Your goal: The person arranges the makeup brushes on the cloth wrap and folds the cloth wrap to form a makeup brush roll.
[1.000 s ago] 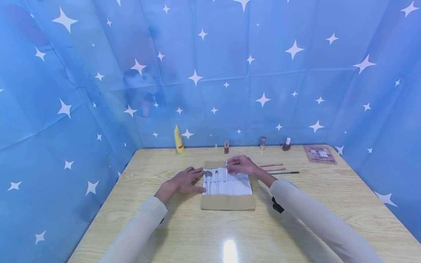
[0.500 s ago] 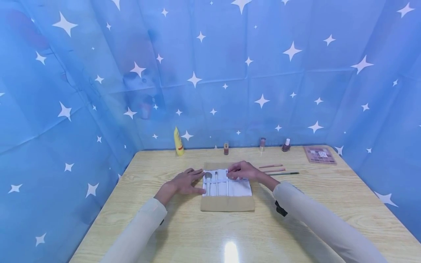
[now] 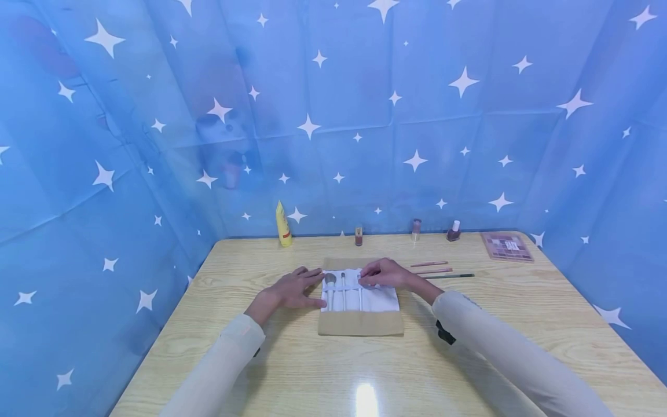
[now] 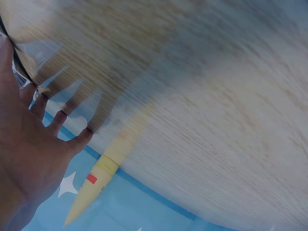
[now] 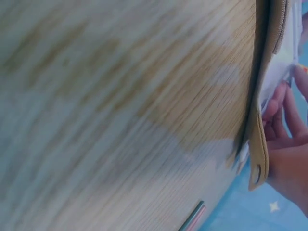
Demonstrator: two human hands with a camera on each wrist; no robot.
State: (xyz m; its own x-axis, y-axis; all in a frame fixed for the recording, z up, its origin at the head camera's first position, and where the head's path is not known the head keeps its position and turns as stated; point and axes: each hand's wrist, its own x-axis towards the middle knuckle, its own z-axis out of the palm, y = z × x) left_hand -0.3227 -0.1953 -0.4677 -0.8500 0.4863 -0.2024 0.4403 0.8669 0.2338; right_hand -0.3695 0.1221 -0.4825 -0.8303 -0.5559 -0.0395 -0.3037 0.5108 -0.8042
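A tan makeup brush roll [image 3: 361,324] with a white lining lies unrolled on the table. In its left part sit a large fluffy makeup brush [image 3: 330,279] and a thinner makeup brush [image 3: 343,285], both upright under a strap. My right hand [image 3: 384,273] pinches the upper end of a third slim makeup brush [image 3: 360,298], whose handle runs down into the roll; the fingers hide its tip. With fingers spread, my left hand [image 3: 293,289] rests at the roll's left edge. The right wrist view shows the roll's tan side flap [image 5: 260,149] beside that hand.
Three thin pencil-like sticks [image 3: 449,275] lie right of the roll. Along the back stand a yellow tube [image 3: 283,226], a small bottle [image 3: 358,236], a lip gloss tube [image 3: 416,228] and a dark nail polish bottle [image 3: 454,231]. A flat palette [image 3: 506,245] lies back right.
My right hand has come down toward me with the slim brush, which now sits lower in the roll. It has barely moved in the last half second. The left hand stays put.
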